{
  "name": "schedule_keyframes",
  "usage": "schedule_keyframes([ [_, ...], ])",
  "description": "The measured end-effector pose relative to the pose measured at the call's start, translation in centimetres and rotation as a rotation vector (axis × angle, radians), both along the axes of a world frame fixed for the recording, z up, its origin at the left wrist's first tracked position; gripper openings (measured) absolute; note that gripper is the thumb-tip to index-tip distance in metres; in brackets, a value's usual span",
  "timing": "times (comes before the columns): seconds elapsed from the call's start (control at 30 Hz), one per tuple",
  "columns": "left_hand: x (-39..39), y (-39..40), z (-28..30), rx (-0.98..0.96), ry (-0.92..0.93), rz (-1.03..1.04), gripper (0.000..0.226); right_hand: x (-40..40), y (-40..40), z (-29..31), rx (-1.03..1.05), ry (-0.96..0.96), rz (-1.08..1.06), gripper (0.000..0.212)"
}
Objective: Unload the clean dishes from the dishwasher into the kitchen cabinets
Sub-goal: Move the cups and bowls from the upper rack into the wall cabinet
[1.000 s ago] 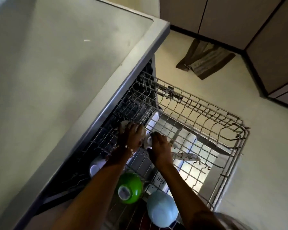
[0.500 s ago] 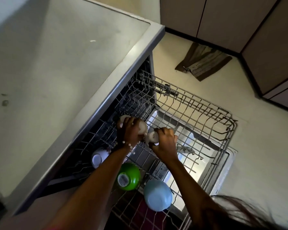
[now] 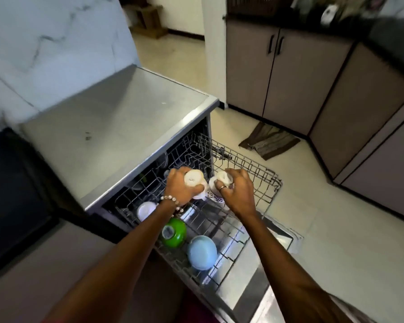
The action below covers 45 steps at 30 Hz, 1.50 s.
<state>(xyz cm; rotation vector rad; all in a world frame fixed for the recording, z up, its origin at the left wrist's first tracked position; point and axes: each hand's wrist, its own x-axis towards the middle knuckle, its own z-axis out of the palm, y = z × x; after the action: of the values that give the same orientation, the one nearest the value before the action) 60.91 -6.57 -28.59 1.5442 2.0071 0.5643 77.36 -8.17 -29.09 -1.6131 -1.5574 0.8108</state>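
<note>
Left hand (image 3: pixel 181 188) fingers wrapped round upturned white cup (image 3: pixel 194 183); right hand (image 3: pixel 237 193) grasping second white cup (image 3: pixel 221 183). Both held just above pulled-out upper rack (image 3: pixel 254 173), near its far edge. Green bowl (image 3: pixel 174 232), pale blue bowl (image 3: pixel 202 252) inverted at rack's near edge; white bowl (image 3: pixel 145 210) toward dishwasher interior.

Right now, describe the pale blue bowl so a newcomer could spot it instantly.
Find the pulled-out dishwasher rack under the steel countertop. At its near end, two bowls sit upside down side by side. The pale blue bowl is the right one, beside the green bowl.
</note>
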Motion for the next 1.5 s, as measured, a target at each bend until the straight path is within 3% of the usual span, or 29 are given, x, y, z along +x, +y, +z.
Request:
schedule_keyframes([
  [0.3, -3.4, -10.1, 11.8, 0.207, -0.177, 0.051, 0.061, -2.4, -6.4, 13.1, 0.254, 0.026, 0.145, 0.044],
  [0.5, -11.3, -15.1, 19.8, 0.427, -0.367, 0.212, 0.05, -10.2, -8.7, 21.6, 0.414, 0.088, 0.305, 0.041],
  [0.63, -18.6, -18.3, 25.3, 0.6, -0.395, 0.296, 0.052, -18.0, -9.5, 26.8, 0.521, 0.133, 0.394, 0.037],
  [0.83, -31.7, -23.2, 33.1, 0.842, -0.333, 0.453, 0.067, -31.4, -11.9, 34.1, 0.682, 0.182, 0.564, 0.039],
  [1.03, -44.8, -28.0, 41.6, 1.04, -0.215, 0.507, 0.051, -44.3, -13.9, 41.7, 0.784, 0.262, 0.643, 0.038],
  [1.2, -51.2, -30.1, 49.7, 1.155, -0.171, 0.479, 0.041, -51.9, -14.4, 48.3, 0.829, 0.328, 0.65, 0.029],
  [1.5, -60.3, -26.2, 58.9, 1.159, -0.108, 0.603, 0.04, -62.2, -10.2, 58.5, 0.916, 0.292, 0.663, 0.039],
])
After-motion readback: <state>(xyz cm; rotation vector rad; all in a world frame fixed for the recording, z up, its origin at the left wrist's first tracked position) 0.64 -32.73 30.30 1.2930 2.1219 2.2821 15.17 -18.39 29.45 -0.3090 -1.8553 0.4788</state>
